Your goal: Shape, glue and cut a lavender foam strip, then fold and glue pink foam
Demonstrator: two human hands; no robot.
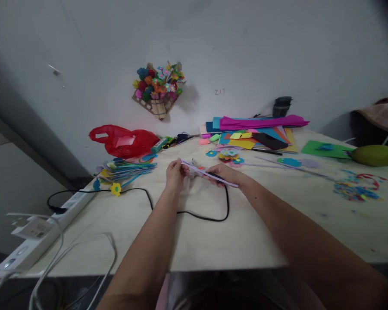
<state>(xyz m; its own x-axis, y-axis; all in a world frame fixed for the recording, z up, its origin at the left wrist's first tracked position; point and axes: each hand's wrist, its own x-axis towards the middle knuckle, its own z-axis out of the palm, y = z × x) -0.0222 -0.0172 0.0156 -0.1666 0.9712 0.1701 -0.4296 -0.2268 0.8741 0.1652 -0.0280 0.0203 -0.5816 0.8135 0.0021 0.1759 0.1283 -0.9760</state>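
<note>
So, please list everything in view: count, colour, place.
Table: one, cream, foreground
Wall: one, greyish, behind
Lilac strip: one, lilac, centre
Cord: one, black, table centre
Bouquet: one, multicoloured, on wall
Bag: one, red, left
Tools: several, mixed, beside bag
Stemmed flowers: several, mixed, left
Power strip: one, white, left edge
Cables: several, white, left
Sheets: several, mixed, back
Container: one, dark, behind sheets
Loose flowers: several, mixed, centre
Green sheet: one, green, right
Scraps: many, mixed, right
Rounded object: one, olive, right edge
Left hand: one, bare, holding lilac strip
Right hand: one, bare, centre
</note>
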